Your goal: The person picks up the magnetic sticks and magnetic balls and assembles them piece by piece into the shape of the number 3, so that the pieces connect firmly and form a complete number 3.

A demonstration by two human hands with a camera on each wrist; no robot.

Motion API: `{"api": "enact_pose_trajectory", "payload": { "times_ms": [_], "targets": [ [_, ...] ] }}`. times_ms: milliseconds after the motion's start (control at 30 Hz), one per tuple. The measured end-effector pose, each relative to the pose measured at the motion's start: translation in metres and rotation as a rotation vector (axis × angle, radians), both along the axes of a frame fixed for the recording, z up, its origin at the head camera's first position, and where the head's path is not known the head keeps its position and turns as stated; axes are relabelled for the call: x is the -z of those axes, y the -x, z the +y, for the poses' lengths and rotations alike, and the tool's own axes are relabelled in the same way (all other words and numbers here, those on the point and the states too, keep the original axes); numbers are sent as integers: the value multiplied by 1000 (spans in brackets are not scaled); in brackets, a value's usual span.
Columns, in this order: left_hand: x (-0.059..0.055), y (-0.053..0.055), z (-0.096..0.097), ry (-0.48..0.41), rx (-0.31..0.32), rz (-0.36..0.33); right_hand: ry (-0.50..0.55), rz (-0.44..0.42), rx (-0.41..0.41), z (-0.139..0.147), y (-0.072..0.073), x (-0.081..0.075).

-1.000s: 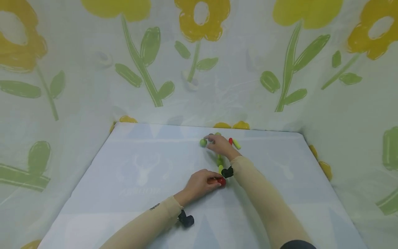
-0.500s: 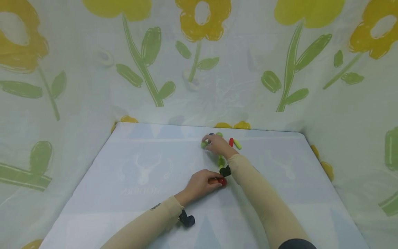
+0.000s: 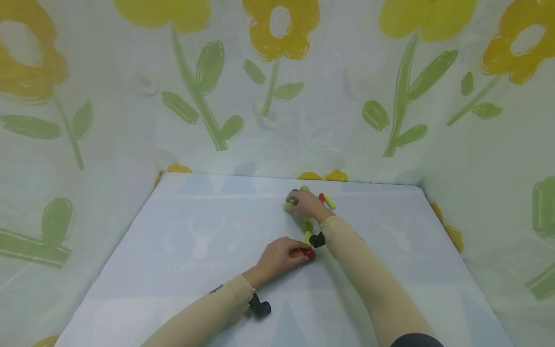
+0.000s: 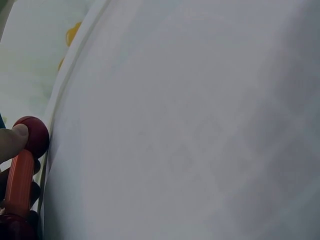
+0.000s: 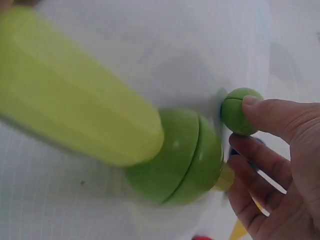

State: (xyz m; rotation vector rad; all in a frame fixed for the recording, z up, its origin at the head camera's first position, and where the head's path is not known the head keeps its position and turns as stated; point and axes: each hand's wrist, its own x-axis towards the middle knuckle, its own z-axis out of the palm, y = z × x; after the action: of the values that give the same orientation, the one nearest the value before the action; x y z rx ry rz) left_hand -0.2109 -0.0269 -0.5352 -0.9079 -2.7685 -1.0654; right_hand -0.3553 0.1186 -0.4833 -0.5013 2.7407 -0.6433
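Observation:
My left hand [image 3: 279, 258] holds a joined toy piece. In the left wrist view, its thumb presses a red ball [image 4: 37, 137], with fingers behind the ribbed orange rod [image 4: 20, 182] that links it to a darker red ball [image 4: 15, 227]. Farther out, my right hand [image 3: 305, 205] pinches a small green ball [image 5: 241, 111] between thumb and fingers. Beside that hand, a yellow-green rod [image 5: 85, 95] is fixed into a larger-looking green ball [image 5: 172, 155], with a short yellow stub on its far side. My right forearm partly covers this chain in the head view.
Past my right hand lie a red rod [image 3: 321, 198], a yellow-green rod [image 3: 330, 202], another green ball [image 3: 304, 188] and a dark blue ball [image 3: 295, 191]. The white table [image 3: 151, 231] meets a flower-printed curtain [image 3: 321, 106] at its back and sides.
My right hand has come down onto the green ball, taken hold of it and drawn it slightly right and nearer. My left hand keeps its hold and place.

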Motion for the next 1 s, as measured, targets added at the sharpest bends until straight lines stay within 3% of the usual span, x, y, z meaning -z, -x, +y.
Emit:
{"api": "enact_pose_trajectory", "payload": {
  "times_ms": [467, 1000],
  "targets": [
    [0, -1, 0, 26, -11, -3, 57, -35, 126, 34, 1, -2],
    [-2, -2, 1, 17, -20, -28, 86, -69, 130, 49, 0, 7]
  ]
}}
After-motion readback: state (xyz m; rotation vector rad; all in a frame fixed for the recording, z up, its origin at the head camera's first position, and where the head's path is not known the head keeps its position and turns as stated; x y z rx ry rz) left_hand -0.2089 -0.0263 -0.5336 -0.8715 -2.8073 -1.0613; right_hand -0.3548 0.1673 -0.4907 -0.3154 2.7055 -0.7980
